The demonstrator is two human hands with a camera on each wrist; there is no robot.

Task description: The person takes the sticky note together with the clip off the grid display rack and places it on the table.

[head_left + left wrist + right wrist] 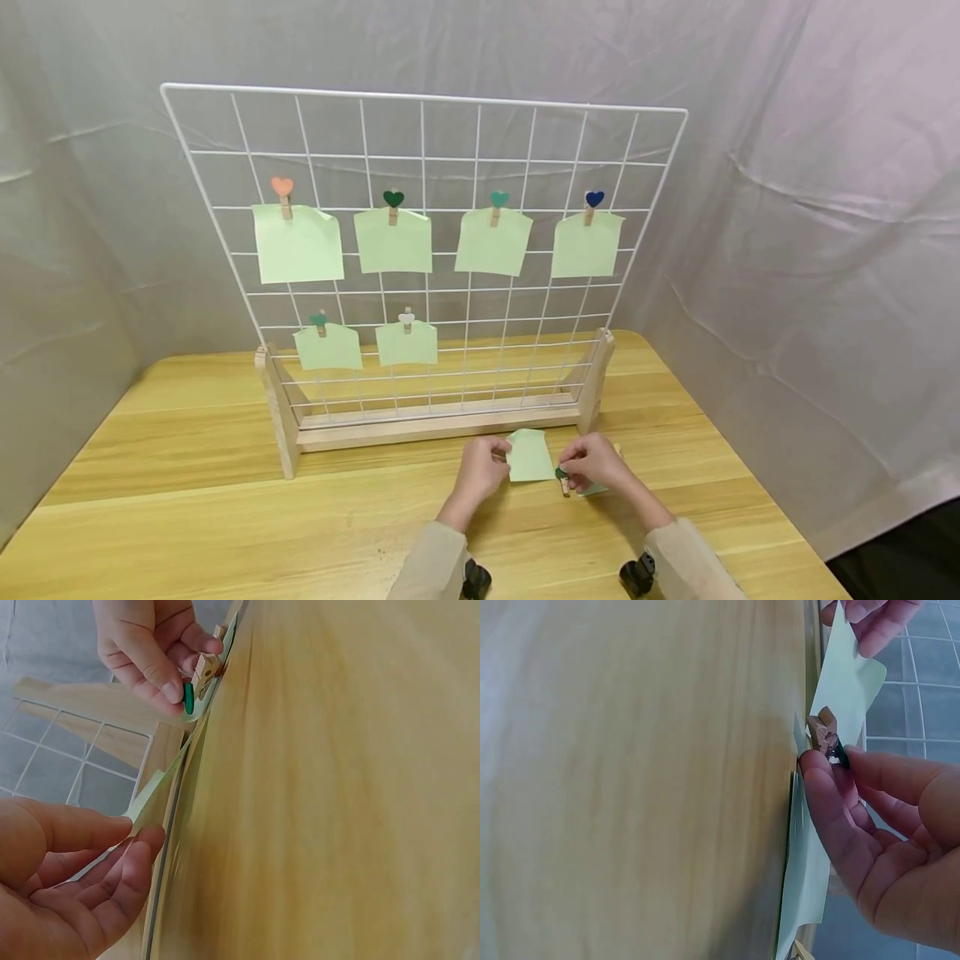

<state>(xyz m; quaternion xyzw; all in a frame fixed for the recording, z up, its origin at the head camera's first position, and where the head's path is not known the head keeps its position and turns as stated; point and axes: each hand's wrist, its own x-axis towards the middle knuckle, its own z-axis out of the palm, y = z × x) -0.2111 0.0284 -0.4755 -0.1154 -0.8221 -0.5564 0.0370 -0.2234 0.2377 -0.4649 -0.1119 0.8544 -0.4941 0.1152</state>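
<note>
My left hand [482,469] pinches the left edge of a pale green paper note [529,457] between thumb and fingertips, low over the table in front of the grid stand. Close to the note's right side, my right hand [594,461] pinches a small wooden clothespin [823,732] with a dark green heart on it. In the right wrist view the heart end sits between thumb and forefinger, and the wooden tips point away from the palm. Another green note [807,877] lies beneath the right hand, mostly covered by it in the head view.
A white wire grid [450,287] stands upright in a wooden base [438,427] behind the hands. Several green notes [300,243] hang on it in two rows, each under a heart clothespin [284,198]. Another clothespin [802,951] lies beyond the right hand. Grey cloth [817,250] surrounds the wooden table [187,533].
</note>
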